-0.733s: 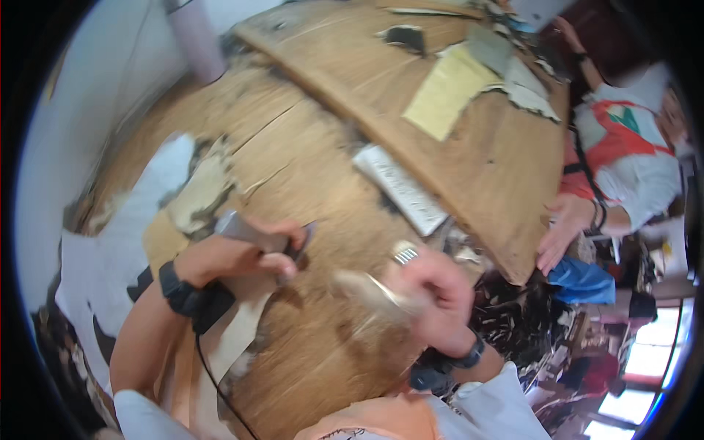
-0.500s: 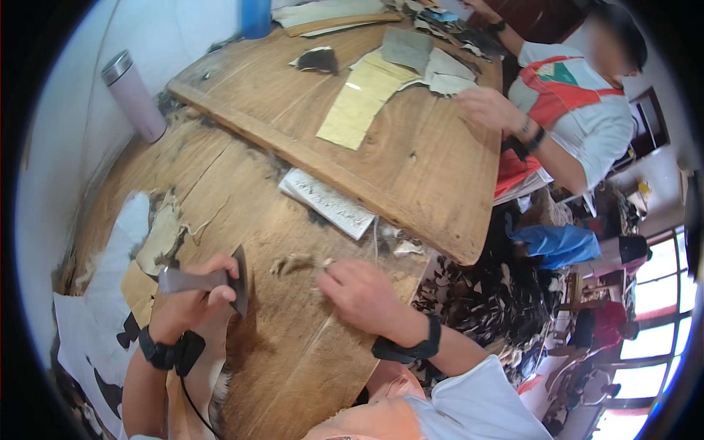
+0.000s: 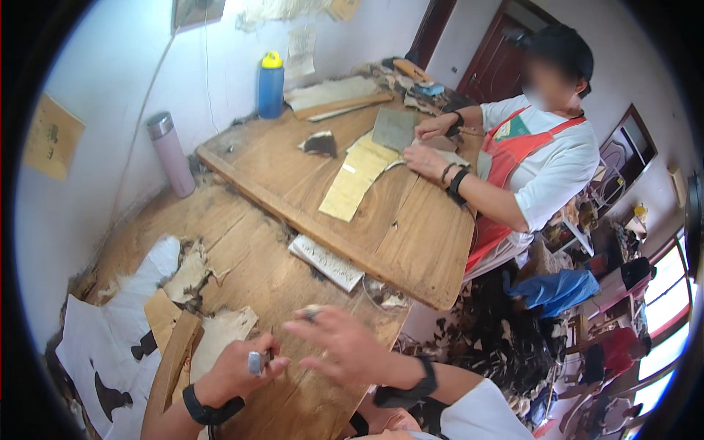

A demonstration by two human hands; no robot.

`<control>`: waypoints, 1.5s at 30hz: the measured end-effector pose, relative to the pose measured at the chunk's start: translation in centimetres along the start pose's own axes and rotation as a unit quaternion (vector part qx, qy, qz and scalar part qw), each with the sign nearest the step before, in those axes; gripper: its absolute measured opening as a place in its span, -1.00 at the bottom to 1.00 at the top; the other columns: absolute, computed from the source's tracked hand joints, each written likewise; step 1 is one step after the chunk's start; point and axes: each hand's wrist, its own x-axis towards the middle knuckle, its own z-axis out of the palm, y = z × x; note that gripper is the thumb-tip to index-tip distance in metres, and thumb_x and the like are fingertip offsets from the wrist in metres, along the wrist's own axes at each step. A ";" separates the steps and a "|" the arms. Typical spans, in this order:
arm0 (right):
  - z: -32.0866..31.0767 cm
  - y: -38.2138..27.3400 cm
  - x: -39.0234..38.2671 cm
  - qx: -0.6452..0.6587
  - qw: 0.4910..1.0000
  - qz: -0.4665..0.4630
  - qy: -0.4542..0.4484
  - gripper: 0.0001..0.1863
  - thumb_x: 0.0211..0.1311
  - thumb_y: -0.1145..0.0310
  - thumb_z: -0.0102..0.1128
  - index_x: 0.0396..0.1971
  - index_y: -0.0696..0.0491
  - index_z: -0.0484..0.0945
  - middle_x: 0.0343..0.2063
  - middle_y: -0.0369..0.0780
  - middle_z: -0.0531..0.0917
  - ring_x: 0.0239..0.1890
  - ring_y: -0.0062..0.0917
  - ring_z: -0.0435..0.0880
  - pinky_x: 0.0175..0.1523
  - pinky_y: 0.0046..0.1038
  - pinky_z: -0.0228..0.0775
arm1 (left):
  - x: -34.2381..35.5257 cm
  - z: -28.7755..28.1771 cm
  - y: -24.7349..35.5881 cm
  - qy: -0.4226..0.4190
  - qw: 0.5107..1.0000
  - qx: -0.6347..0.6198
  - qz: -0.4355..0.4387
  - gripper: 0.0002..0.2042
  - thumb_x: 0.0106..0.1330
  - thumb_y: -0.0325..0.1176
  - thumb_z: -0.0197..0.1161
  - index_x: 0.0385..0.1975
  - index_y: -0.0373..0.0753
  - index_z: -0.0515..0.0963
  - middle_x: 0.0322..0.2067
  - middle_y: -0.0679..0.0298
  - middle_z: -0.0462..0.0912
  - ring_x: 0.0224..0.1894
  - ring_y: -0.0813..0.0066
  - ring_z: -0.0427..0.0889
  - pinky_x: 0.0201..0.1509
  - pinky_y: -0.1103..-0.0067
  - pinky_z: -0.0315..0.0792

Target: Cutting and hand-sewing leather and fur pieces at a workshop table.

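Note:
My left hand (image 3: 246,367) is closed around a grey-handled bladed tool (image 3: 258,361), whose blade is mostly hidden by the fingers. To its upper right, my right hand (image 3: 330,345) hovers with fingers apart; a small dark-and-light bit (image 3: 312,314) shows at its fingertips, too blurred to name. Under and beside both hands is the worn wooden table (image 3: 264,279). A pale hide piece (image 3: 227,326), a wooden strip (image 3: 172,367), tan card (image 3: 161,315) and white sheets with dark pieces (image 3: 99,359) lie around my left hand.
A co-worker (image 3: 535,169) handles yellow (image 3: 345,191) and grey pieces (image 3: 392,128) on a raised board (image 3: 433,271). A white block (image 3: 323,260) sits beside it. A pink flask (image 3: 170,154) and blue bottle (image 3: 270,88) stand by the wall. Dark scraps (image 3: 499,345) heap beyond the table edge.
The view has swung up toward the wall. My left hand's tool has turned end-on; my right hand's fingers have lifted and spread. The co-worker's hands now meet at the pieces on the board.

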 end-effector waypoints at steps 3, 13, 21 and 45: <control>3.6 -1.8 2.5 0.119 0.992 -0.052 0.002 -0.57 0.05 0.28 0.22 -0.03 0.03 0.45 -0.03 -0.11 0.43 0.00 -0.19 0.41 0.09 -0.26 0.23 | -1.0 0.4 0.2 0.052 0.998 -0.002 0.028 -0.85 0.09 -0.28 0.22 -0.44 -0.18 0.46 -0.59 0.18 0.54 -0.52 0.16 0.57 -0.50 0.44 0.44; 8.6 -0.3 8.2 0.356 0.929 0.098 0.002 -0.80 0.01 0.31 0.18 -0.41 0.10 0.56 -0.52 -0.17 0.53 -0.42 -0.30 0.50 -0.32 -0.38 0.33 | -6.6 0.7 0.2 0.165 0.979 0.046 -0.112 -0.64 0.02 -0.28 0.27 -0.21 -0.35 0.47 -0.32 0.07 0.56 -0.22 0.14 0.54 -0.21 0.39 0.42; 12.2 7.3 10.2 -0.024 0.993 0.116 0.011 -0.79 0.00 0.22 0.18 -0.35 -0.03 0.57 -0.47 -0.10 0.41 -0.38 -0.21 0.40 -0.29 -0.23 0.24 | -11.2 4.6 -4.0 0.066 0.967 0.180 -0.165 -0.17 0.13 0.24 0.01 0.24 -0.32 0.11 0.32 0.02 -0.07 0.35 -0.06 -0.16 0.25 -0.05 -0.16; 6.5 2.8 16.6 -0.074 0.970 0.102 -0.209 -0.74 0.11 0.26 0.03 -0.50 0.16 0.56 -0.61 -0.08 0.60 -0.49 -0.36 0.63 -0.39 -0.37 0.46 | -11.7 6.1 -5.4 0.091 0.968 0.179 -0.151 -0.18 0.14 0.32 -0.07 0.27 -0.17 0.09 0.32 0.07 -0.07 0.36 0.01 -0.21 0.26 -0.04 -0.33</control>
